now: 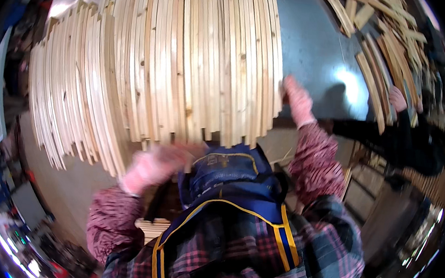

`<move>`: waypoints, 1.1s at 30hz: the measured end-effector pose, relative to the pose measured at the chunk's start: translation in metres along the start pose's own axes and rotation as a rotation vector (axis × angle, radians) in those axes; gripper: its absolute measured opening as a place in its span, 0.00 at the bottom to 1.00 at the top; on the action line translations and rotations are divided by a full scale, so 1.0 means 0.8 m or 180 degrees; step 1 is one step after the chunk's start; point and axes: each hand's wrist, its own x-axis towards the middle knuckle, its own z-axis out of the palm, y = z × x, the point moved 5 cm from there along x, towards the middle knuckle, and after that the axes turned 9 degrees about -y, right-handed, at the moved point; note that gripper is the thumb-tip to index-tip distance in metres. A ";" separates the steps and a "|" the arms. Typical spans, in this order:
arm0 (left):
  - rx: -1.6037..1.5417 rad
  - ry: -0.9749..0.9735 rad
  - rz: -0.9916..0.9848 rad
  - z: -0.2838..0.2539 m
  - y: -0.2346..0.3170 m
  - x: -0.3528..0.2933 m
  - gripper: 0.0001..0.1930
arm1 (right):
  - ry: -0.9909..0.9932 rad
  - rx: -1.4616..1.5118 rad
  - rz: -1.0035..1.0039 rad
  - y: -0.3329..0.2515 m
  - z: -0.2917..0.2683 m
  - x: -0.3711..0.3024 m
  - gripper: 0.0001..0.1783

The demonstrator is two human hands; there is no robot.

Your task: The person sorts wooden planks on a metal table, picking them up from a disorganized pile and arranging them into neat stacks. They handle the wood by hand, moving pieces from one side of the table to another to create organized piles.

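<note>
Blue-grey tabletop (317, 54) carries a row of pale wooden strips (202, 68), left to centre, near ends overhanging. Your left hand (159, 166), blurred, is by those ends; your right hand (299, 101), well apart, is at the row's right edge. Neither grip can be told.

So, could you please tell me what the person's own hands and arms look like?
The left hand and right hand seem to wear pale pink gloves, though the left is blurred. Pink oversleeves, loose and gathered, bear dark streaky markings. Above them show dark plaid shirt sleeves with pink lines.
</note>
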 end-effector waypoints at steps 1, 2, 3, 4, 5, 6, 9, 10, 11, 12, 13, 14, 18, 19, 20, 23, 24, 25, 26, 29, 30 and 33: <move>-0.1222 -0.0468 0.0208 0.079 -0.026 0.027 0.24 | -0.0252 0.0100 -0.0233 0.015 0.024 0.000 0.45; -0.1772 -0.0010 0.0030 0.143 -0.076 0.052 0.25 | -0.0494 0.0214 -0.0435 0.028 0.042 -0.005 0.47; -0.2321 0.0413 -0.0092 0.186 -0.118 0.080 0.26 | -0.0697 0.0518 -0.0125 0.013 0.059 -0.016 0.48; -0.2166 0.1031 -0.1029 0.195 -0.134 0.106 0.30 | -0.0696 0.0289 -0.0088 0.028 0.064 -0.010 0.49; -0.1973 0.1626 -0.1978 0.199 -0.144 0.117 0.35 | -0.0689 0.0069 -0.0033 0.046 0.070 -0.006 0.51; -0.2242 0.2314 -0.0740 0.195 -0.132 0.123 0.30 | -0.0916 -0.0042 0.0009 0.026 0.067 -0.011 0.53; -0.3643 0.3181 -0.0942 0.174 -0.101 0.169 0.37 | -0.1050 -0.0295 -0.0053 0.017 0.055 0.004 0.56; -0.4004 0.3341 -0.1077 0.172 -0.090 0.181 0.40 | -0.1084 -0.0510 0.0054 0.005 0.049 0.001 0.56; -0.4261 0.3450 -0.1192 0.175 -0.081 0.189 0.43 | -0.1116 -0.0723 0.0159 -0.008 0.043 -0.002 0.56; -0.4473 0.3517 -0.1289 0.181 -0.068 0.196 0.45 | -0.1130 -0.0937 0.0260 -0.023 0.035 -0.005 0.57; -0.4565 0.3473 -0.1372 0.192 -0.054 0.202 0.48 | -0.1056 -0.1105 0.0164 -0.022 0.013 -0.003 0.57; -0.4516 0.3356 -0.1469 0.200 -0.038 0.207 0.51 | -0.0987 -0.0876 0.0031 -0.025 -0.015 0.005 0.58; -0.2115 0.2052 -0.1468 0.230 -0.022 0.232 0.41 | -0.1036 -0.0952 -0.0310 -0.003 -0.122 0.038 0.60; -0.1708 0.1826 -0.1268 0.221 -0.010 0.239 0.37 | -0.0986 -0.1213 -0.0326 0.016 -0.136 0.058 0.60; -0.1210 0.1852 -0.1202 0.209 -0.007 0.242 0.33 | -0.1349 -0.1618 0.0186 0.026 -0.140 0.070 0.58; 0.0060 0.2545 -0.1194 0.143 -0.015 0.273 0.33 | -0.1842 -0.2131 0.0123 0.009 -0.144 0.097 0.47; -0.0050 0.2699 -0.1215 0.116 -0.013 0.288 0.34 | -0.1434 -0.1629 -0.0392 0.007 -0.151 0.107 0.43; -0.0129 0.2894 -0.1246 0.083 -0.007 0.302 0.35 | -0.1048 -0.1071 -0.0932 0.007 -0.161 0.118 0.38; -0.0776 0.3262 -0.0610 0.057 -0.013 0.320 0.35 | -0.0391 -0.0005 -0.0871 0.034 -0.157 0.150 0.30; -0.1801 0.3523 -0.0372 0.028 0.016 0.359 0.45 | 0.0478 0.0267 -0.0942 -0.001 -0.092 0.142 0.39; -0.2023 0.3502 -0.0230 0.029 -0.007 0.368 0.51 | 0.0207 0.0990 -0.0821 0.005 -0.083 0.151 0.42; -0.2378 0.2690 0.0185 0.043 -0.026 0.369 0.65 | -0.1562 0.1950 0.0170 -0.006 -0.065 0.097 0.46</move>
